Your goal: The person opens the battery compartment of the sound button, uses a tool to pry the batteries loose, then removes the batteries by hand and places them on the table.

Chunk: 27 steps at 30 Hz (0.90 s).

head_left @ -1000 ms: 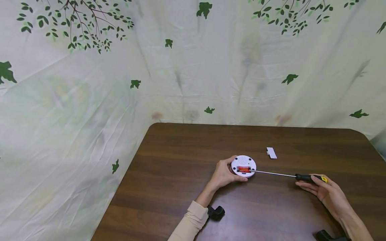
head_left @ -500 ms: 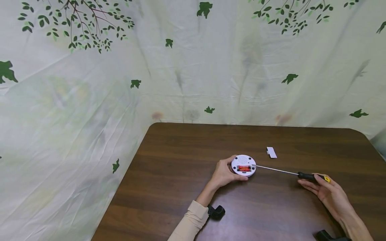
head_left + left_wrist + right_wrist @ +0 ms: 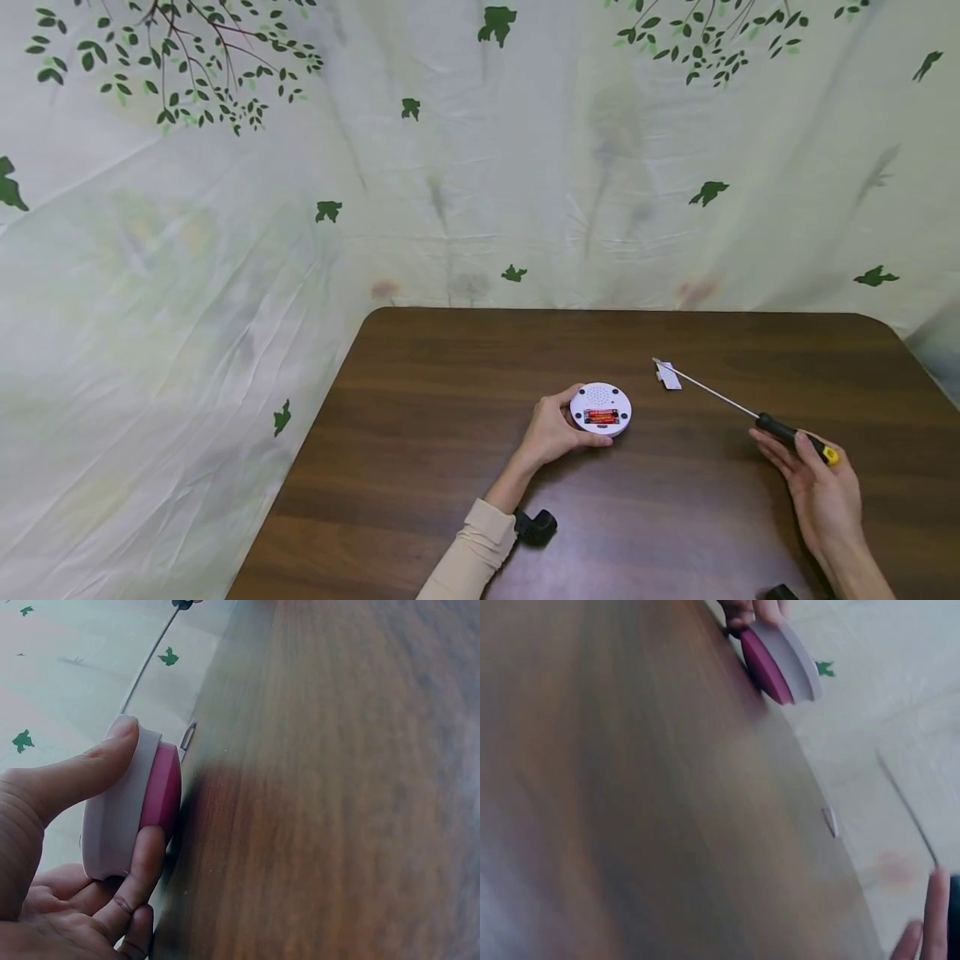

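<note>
My left hand (image 3: 553, 432) grips a round white device (image 3: 601, 397) by its left side, thumb along the near edge. Its underside faces up, with two red batteries (image 3: 602, 417) in an uncovered compartment; the wrist views show a pink lower part (image 3: 161, 784). In my right hand (image 3: 821, 492) is a screwdriver (image 3: 787, 433) with a black and yellow handle, held between thumb and fingers. Its long shaft points up and left, apart from the device. In the head view the tip crosses over a small white battery cover (image 3: 670, 379); whether it touches the cover, I cannot tell.
Both hands are over a dark brown wooden table (image 3: 450, 375). Behind it and to the left hangs a pale cloth (image 3: 465, 192) with green leaf prints. A black wrist mount (image 3: 536, 528) sits on the left wrist.
The screwdriver tip has left the batteries, crossed the device's right edge and swung up and right over the battery cover. My left hand keeps its grip on the device.
</note>
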Tool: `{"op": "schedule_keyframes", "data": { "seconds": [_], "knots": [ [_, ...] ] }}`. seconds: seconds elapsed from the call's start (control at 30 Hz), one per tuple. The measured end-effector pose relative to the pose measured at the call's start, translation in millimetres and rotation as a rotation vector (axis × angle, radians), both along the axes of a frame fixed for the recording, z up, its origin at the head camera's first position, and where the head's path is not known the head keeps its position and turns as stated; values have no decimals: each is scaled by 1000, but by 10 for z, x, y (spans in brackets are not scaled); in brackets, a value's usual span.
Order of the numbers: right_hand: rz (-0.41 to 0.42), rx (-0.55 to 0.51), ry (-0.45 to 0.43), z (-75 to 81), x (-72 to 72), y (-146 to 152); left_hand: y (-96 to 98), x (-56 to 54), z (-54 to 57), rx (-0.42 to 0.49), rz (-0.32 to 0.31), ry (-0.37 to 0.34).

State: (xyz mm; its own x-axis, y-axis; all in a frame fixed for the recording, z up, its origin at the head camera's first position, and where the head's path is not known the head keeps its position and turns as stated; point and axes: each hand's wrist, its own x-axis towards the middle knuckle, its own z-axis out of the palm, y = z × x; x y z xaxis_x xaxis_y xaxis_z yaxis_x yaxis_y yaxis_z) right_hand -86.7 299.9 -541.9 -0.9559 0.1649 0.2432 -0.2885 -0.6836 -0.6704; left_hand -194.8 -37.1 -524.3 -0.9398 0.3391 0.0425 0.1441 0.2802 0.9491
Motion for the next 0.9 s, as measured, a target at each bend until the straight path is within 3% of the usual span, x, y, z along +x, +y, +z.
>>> {"op": "schedule_keyframes", "data": {
  "seconds": [0.23, 0.4, 0.5, 0.7, 0.8, 0.9],
  "knots": [
    [-472, -13, -128, 13, -11, -296, -30, -6, -17, 27, 14, 4],
    [-636, 92, -284, 22, 4, -433, -29, -5, -11, 36, 18, 9],
    [-692, 254, -425, 15, 56, -494, -21, -6, -17, 39, 16, 11],
    [-825, 814, -744, -13, 239, -649, -8, -10, -30, 19, -7, 13],
    [-840, 967, -802, -12, 302, -725, -7, -9, -28, 13, -3, 19],
    [-840, 1095, -793, -9, 330, -767, -5, -11, -19, 9, -1, 24]
  ]
}}
